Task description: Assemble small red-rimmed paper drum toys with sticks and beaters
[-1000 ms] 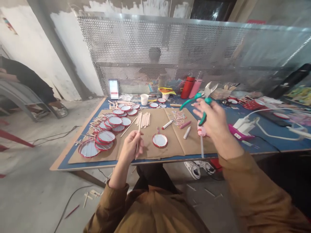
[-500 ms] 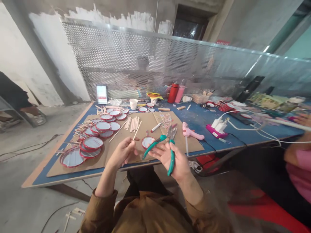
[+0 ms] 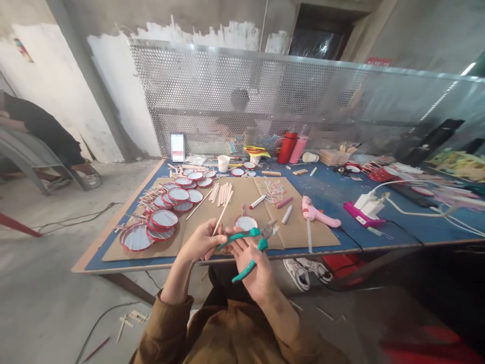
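Note:
Between the bent fingers of my left hand (image 3: 199, 242) is a thin wooden stick (image 3: 224, 212), tilted up and to the right. My right hand (image 3: 255, 275), palm up and fingers partly spread, holds pliers (image 3: 248, 234) with teal handles. Their handles are apart, one reaching my left fingertips, and the jaws point right. Just behind the pliers, a small red-rimmed disc (image 3: 246, 221) with a short stick lies on the cardboard sheet (image 3: 280, 240). Flat wooden sticks (image 3: 224, 194) lie in a group beyond my left hand.
Several red-rimmed discs with sticks (image 3: 164, 219) overlap at the left of the blue table (image 3: 326, 184). A pink glue gun (image 3: 318, 215), markers (image 3: 287, 215) and a purple power strip (image 3: 364, 215) are at the right. Bottles (image 3: 288, 147) and a paper cup (image 3: 223, 163) stand behind.
The camera view has turned left. The pliers have swung so their jaws point right, and their handles have come closer to my left hand, which still holds the stick.

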`<state>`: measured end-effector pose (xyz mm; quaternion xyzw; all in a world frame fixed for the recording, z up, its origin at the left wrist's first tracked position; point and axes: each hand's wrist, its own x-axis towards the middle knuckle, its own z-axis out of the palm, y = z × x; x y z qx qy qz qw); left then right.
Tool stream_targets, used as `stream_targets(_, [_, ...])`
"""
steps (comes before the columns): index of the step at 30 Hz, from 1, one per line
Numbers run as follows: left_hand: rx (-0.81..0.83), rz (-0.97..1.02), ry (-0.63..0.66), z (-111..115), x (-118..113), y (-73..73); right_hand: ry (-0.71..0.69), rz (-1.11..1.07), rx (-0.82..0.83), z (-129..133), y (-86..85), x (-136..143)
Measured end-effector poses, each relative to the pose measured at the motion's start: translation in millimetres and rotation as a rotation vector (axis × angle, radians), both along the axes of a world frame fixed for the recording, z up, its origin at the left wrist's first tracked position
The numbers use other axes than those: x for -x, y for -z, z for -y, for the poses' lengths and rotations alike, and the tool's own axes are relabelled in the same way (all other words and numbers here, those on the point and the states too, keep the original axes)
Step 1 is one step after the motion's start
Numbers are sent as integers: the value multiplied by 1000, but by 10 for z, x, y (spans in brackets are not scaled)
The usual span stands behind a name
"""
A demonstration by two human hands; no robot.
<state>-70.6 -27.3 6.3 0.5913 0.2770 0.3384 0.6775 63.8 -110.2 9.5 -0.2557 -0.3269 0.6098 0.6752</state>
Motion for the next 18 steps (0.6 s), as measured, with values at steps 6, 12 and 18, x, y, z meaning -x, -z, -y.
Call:
stream_targets(6, [-48,-38,14,52,-44,-63,-93,-28,34,67,-11,-135])
stream_targets(12, [-57,-168,68,47,-90,-59,-301,166,320,125,-89,-584])
stream_targets(18, [-28,-187,126,17,-72,-61,-286,481,289,124,-95,-718])
